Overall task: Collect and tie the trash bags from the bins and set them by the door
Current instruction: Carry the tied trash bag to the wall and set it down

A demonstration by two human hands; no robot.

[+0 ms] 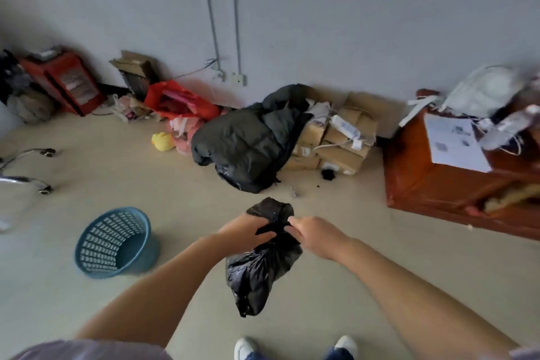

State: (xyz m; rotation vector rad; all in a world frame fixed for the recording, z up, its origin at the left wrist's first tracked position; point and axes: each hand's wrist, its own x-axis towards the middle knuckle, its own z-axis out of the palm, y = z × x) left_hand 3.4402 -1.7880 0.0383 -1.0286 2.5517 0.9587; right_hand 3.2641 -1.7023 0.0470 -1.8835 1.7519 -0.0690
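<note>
In the lower middle of the frame, a small black trash bag (pixel 260 269) hangs in the air above the beige floor (pixel 336 295), held at its gathered neck by both hands. The left hand (pixel 248 229) grips the neck from the left with fingers curled round the plastic, and the right hand (pixel 314 232) pinches the same bunched plastic from the right, its fingertips touching the bag just beside the left hand. A loose tuft of the bag's top stands up between and behind the 2 hands. The bag's body sags down and slightly left below them.

At the left of the frame, well apart from the bag, a blue plastic basket (pixel 115 242) lies tipped on its side on the floor, its open mouth facing the upper left.

Along the white wall (pixel 350 23) in the upper middle lie a dark puffy jacket (pixel 251 140), a stack of cardboard boxes (pixel 342 143) and a red bag (pixel 181 102). A brown wooden table (pixel 438 184) stands at the right. 2 white shoes (pixel 245 348) show at the bottom edge.
</note>
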